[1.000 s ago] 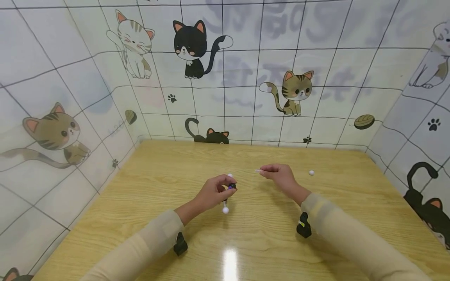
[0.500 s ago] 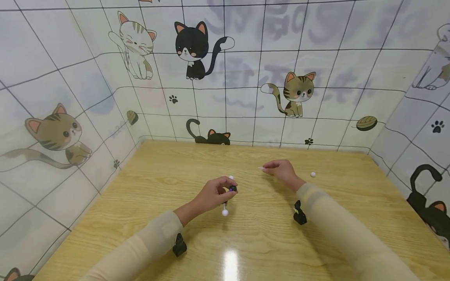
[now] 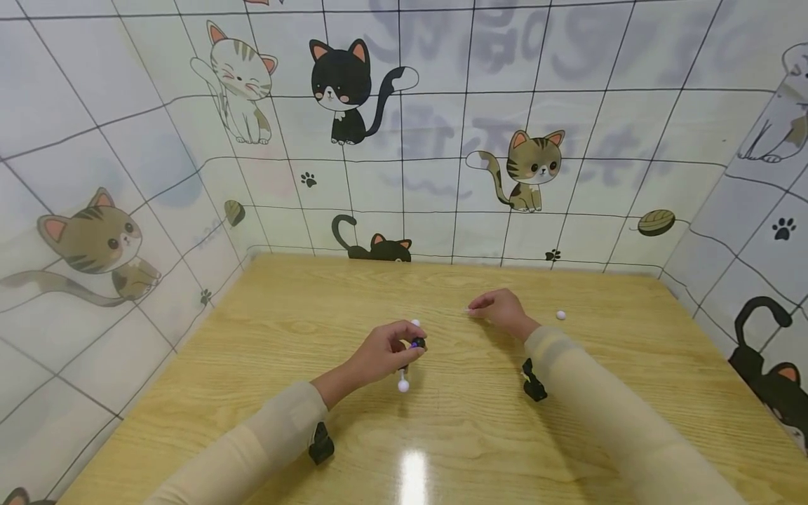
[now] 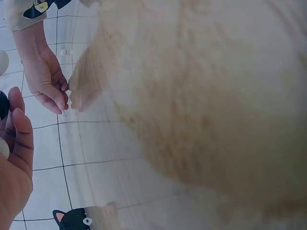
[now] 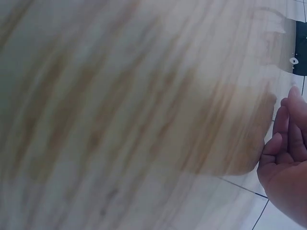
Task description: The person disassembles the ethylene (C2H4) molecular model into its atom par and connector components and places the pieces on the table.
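My left hand (image 3: pixel 381 348) grips a ball-and-stick molecular model between thumb and fingers. The model's black ball (image 3: pixel 419 343) shows at the fingertips, with a bit of purple beside it. One white ball (image 3: pixel 403 386) hangs below the hand on a short stick; another white ball (image 3: pixel 415 323) peeks out above the fingers. The palm side of this hand, with part of the model, is at the left edge of the left wrist view. Farther right, my right hand (image 3: pixel 501 311) pinches a thin white stick (image 3: pixel 469 310) that points left. In the right wrist view, its fingers hide the stick.
A loose white ball (image 3: pixel 560 315) lies on the wooden table (image 3: pixel 353 449), right of my right hand. Walls (image 3: pixel 435 189) with cat pictures and grid lines stand behind the table and on both sides. Each wrist carries a small black camera (image 3: pixel 533 380).
My right hand lifts slightly away and then comes back down and left, with the white stick still pinched; its forearm has swung forward. The left hand keeps the model nearly in place.
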Demonstrator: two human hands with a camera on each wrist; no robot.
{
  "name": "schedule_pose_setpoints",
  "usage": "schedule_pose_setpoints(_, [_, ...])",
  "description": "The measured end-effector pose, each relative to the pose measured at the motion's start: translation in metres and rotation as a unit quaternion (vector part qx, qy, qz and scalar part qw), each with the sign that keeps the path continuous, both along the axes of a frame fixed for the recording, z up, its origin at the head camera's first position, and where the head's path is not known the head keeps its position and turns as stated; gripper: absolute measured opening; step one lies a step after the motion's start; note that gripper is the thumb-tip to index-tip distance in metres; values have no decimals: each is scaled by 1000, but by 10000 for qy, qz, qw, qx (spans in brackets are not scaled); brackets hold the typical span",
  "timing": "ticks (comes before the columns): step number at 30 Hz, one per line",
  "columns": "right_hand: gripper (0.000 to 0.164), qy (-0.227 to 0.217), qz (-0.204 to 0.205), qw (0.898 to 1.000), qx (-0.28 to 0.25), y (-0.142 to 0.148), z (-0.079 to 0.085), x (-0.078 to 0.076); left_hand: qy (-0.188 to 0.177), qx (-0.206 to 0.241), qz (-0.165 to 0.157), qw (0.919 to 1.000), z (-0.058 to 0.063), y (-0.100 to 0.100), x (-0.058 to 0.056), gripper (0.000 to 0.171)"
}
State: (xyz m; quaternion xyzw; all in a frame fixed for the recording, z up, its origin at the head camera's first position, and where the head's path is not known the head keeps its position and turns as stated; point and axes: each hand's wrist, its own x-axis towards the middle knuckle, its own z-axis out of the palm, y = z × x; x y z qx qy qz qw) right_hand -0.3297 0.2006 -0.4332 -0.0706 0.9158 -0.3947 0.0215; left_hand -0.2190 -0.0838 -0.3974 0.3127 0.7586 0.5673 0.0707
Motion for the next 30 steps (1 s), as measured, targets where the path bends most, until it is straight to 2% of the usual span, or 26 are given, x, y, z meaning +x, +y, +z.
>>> schedule_pose_setpoints(14, [13,113,17,9999,115,-4,-1,2,-36,18,-66,10000,-1,1,0,19])
schedule_pose_setpoints(30, [17,143,40,9998,123,-5,0,5,-194,22,-72,9998,3,0,1,20])
